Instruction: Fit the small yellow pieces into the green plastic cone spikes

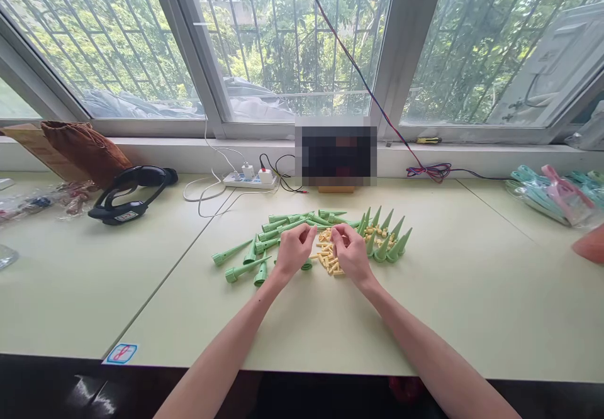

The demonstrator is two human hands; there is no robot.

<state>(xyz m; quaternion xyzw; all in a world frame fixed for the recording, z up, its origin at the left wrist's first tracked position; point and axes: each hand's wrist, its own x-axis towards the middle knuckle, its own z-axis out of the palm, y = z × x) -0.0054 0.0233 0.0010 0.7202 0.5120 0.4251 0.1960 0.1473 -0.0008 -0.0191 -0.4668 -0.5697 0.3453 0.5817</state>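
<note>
Both of my hands hover close together over the middle of the table. My left hand (295, 249) has its fingers curled into a pinch; whatever sits between the fingertips is too small to make out. My right hand (350, 252) is pinched too, its fingertips near a tiny pale piece I cannot identify. Between and below them lies a pile of small yellow plastic pieces (326, 258). Several long green plastic spikes (248, 269) with wide collars lie loose around the left hand. Beyond the right hand, several green cones (399, 246) stand point up, with more yellow pieces among them.
A white power strip (250, 180) with cables and a pixelated dark screen (336, 155) stand by the window. A black headset (134, 195) and brown pouch (85, 151) lie left. Bundled wire (429, 170) and bagged pastel plastic items (557, 192) lie right.
</note>
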